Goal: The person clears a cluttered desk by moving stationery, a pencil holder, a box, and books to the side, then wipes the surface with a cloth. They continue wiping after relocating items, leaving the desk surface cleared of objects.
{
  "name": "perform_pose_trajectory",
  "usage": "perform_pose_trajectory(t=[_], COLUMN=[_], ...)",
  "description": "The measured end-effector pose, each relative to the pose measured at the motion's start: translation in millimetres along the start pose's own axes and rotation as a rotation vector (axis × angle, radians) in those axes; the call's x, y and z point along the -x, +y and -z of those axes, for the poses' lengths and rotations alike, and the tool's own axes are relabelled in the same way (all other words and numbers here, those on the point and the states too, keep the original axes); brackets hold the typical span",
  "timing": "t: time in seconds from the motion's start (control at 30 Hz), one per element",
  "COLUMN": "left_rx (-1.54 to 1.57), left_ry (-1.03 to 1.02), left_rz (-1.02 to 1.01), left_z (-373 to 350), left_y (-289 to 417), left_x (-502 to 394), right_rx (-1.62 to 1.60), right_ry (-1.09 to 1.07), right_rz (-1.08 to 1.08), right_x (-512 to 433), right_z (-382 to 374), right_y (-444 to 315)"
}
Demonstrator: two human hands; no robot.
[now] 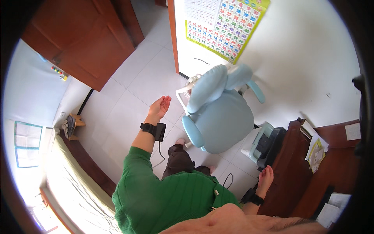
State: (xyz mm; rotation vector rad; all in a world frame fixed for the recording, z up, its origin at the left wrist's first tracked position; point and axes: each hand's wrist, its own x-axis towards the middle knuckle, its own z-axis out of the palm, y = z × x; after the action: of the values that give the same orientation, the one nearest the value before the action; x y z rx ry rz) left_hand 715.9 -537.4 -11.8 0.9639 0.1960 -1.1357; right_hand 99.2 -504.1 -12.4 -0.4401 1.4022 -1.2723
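Observation:
My left hand (160, 107) hangs over the tiled floor with its palm up and fingers apart from any object, just left of a light-blue padded office chair (225, 122). A black device is strapped to that wrist, with a cable running down from it. My right hand (266, 175) is beside the front of a wooden desk (287, 158), its fingers slightly curled and nothing visible in them. Another black device (250, 196) is strapped to the right wrist. The chair's near armrest (192, 131) lies between my two hands.
A pale-green bin-like container (264, 134) and a black case-like object (276, 144) stand beside the desk. Papers (317, 152) lie on the desk. A wooden door (87, 38) stands ajar, a number chart (228, 26) hangs on the wall, and a bed (76, 175) and wooden stool (78, 120) are left.

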Motion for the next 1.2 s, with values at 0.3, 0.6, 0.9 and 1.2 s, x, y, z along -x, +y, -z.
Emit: perform_pose_trajectory(t=[0.3, 0.6, 0.9, 1.2], left_rx=[-0.137, -0.303, -0.476, -0.824], left_ry=[-0.081, -0.168, -0.382, -0.355], left_rz=[0.093, 0.373, 0.485, -0.248], left_z=[-33, -139, -153, -147], left_y=[33, 3, -20, 38], left_x=[-140, -249, -269, -167], right_rx=[0.070, 0.076, 0.135, 0.052], right_ry=[0.094, 0.205, 0.327, 0.495], right_rz=[-0.015, 0.034, -0.024, 0.026], right_x=[45, 76, 92, 117], right_z=[-90, -93, -87, -3], right_y=[1, 0, 0, 30])
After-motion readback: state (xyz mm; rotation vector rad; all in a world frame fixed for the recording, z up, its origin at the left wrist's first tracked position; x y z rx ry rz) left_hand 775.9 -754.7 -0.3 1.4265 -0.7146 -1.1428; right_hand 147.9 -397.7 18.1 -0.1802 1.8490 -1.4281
